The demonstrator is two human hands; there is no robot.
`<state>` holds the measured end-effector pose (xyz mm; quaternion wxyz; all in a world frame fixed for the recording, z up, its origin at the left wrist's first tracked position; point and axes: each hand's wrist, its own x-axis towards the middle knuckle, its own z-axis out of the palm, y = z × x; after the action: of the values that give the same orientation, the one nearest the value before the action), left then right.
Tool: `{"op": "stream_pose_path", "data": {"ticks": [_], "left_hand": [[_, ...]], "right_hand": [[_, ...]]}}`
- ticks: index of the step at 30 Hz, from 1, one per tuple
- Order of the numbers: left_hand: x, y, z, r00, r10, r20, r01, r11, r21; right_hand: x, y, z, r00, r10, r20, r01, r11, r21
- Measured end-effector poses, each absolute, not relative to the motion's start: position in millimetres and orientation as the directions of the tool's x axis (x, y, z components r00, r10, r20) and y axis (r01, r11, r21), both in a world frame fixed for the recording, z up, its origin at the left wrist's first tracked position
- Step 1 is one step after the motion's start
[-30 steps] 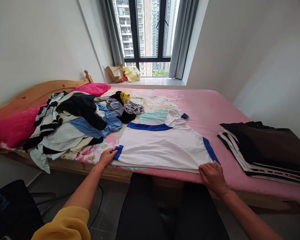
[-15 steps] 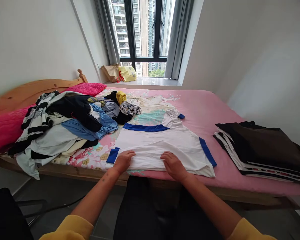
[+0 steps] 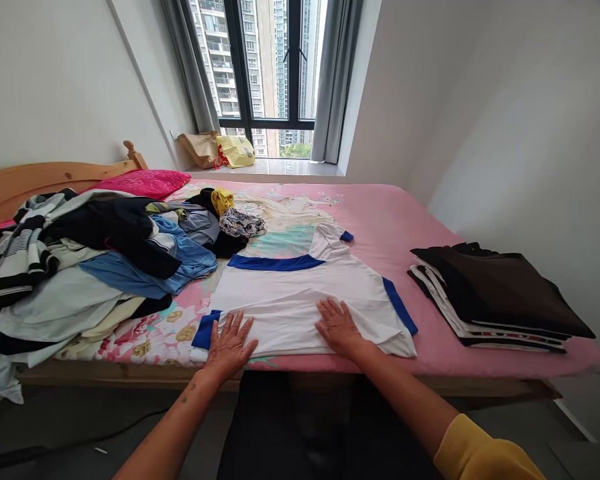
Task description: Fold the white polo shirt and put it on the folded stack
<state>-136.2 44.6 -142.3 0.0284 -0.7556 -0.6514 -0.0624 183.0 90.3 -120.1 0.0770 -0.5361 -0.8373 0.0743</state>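
A white T-shirt [image 3: 280,293] with blue trim lies spread on the bed's near side. One sleeve with a blue cuff stretches toward the window; another blue band shows at its right edge and a blue cuff at its near left corner. My left hand [image 3: 230,348] rests on the near left part of the shirt beside the blue cuff, fingers spread. On the middle of the near part lies my right hand [image 3: 338,325], palm down with fingers extended. Small creases run through the cloth between the two hands.
To the left is a jumbled heap of clothes [image 3: 115,253] on the bed. A stack of folded dark and white clothes [image 3: 500,293] stands at the right. Pink bedding [image 3: 375,213] covers the bed. Paper and yellow bags [image 3: 236,152] sit on the windowsill.
My left hand has opened out from curled fingers to spread ones lying on the shirt. My right hand has flattened onto the cloth. The view has turned slightly right.
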Motion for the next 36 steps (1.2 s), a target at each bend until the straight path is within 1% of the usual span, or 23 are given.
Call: {"op": "stream_pose_path", "data": {"ticks": [3,5,6,7,9,10,11,12,13,15,17,18,21,22,24,26,27,28,29,30,32,34,36], "left_hand": [[-137,45,-143,0.137,0.983,0.125,0.989,-0.142,0.035],[-138,44,-141,0.127,0.985,0.117,0.990,-0.132,0.040],[-138,43,-140,0.128,0.986,0.110,0.990,-0.134,0.045],[-138,41,-139,0.133,0.986,0.101,0.989,-0.139,0.054],[-139,38,-135,0.143,0.986,0.089,0.986,-0.150,0.077],[-139,37,-134,0.141,0.986,0.093,0.985,-0.150,0.089],[-139,36,-132,0.137,0.985,0.105,0.984,-0.147,0.100],[-139,36,-131,0.132,0.984,0.123,0.983,-0.146,0.109],[-139,37,-129,0.134,0.981,0.139,0.982,-0.150,0.115],[-139,41,-127,0.137,0.980,0.147,0.981,-0.155,0.119],[-143,47,-125,0.106,0.989,0.101,0.986,-0.118,0.116],[-146,49,-125,0.079,0.995,0.066,0.990,-0.086,0.111],[-159,54,-125,0.013,1.000,-0.028,0.995,-0.010,0.100],[-166,53,-126,-0.008,0.999,-0.040,0.995,0.012,0.101],[-181,50,-131,-0.073,0.997,-0.015,0.990,0.075,0.119],[-199,45,-137,-0.144,0.987,0.073,0.977,0.130,0.167],[-207,43,-140,-0.160,0.980,0.116,0.969,0.134,0.207],[-215,42,-141,-0.179,0.972,0.154,0.960,0.137,0.246],[-221,41,-141,-0.194,0.967,0.168,0.951,0.144,0.272],[-225,41,-140,-0.220,0.963,0.156,0.944,0.169,0.283],[-228,42,-133,-0.293,0.953,0.074,0.924,0.262,0.278],[-227,47,-125,-0.371,0.927,-0.049,0.890,0.370,0.266],[-228,53,-120,-0.414,0.900,-0.135,0.856,0.435,0.279]], "right_hand": [[162,90,-122,-0.586,0.808,0.054,0.772,0.578,-0.265],[157,101,-127,-0.596,0.803,0.005,0.770,0.574,-0.279],[159,108,-129,-0.547,0.837,-0.030,0.810,0.519,-0.273],[162,116,-132,-0.458,0.886,-0.070,0.866,0.427,-0.259],[172,130,-135,-0.225,0.967,-0.117,0.957,0.197,-0.214],[176,135,-136,-0.137,0.984,-0.114,0.974,0.113,-0.196],[180,137,-136,-0.089,0.992,-0.089,0.980,0.071,-0.185],[183,137,-137,-0.089,0.995,-0.045,0.981,0.080,-0.179],[185,135,-137,-0.136,0.991,0.010,0.975,0.135,-0.175],[186,125,-140,-0.295,0.951,0.097,0.938,0.308,-0.159],[186,116,-144,-0.407,0.909,0.088,0.897,0.416,-0.151],[187,112,-147,-0.422,0.905,0.062,0.892,0.426,-0.153],[198,107,-153,-0.363,0.932,-0.003,0.920,0.358,-0.157],[206,106,-153,-0.337,0.941,0.009,0.929,0.335,-0.159],[232,102,-151,-0.270,0.960,0.081,0.948,0.279,-0.156],[269,94,-149,-0.144,0.969,0.202,0.971,0.178,-0.160],[291,88,-148,-0.063,0.962,0.267,0.976,0.115,-0.183],[314,82,-148,0.028,0.950,0.312,0.972,0.048,-0.232],[337,76,-149,0.129,0.939,0.318,0.950,-0.025,-0.312],[359,70,-150,0.230,0.929,0.289,0.908,-0.098,-0.407],[393,62,-152,0.351,0.925,0.145,0.800,-0.216,-0.560],[412,61,-154,0.363,0.932,0.009,0.728,-0.278,-0.627],[417,63,-155,0.324,0.945,-0.032,0.710,-0.265,-0.652]]}}
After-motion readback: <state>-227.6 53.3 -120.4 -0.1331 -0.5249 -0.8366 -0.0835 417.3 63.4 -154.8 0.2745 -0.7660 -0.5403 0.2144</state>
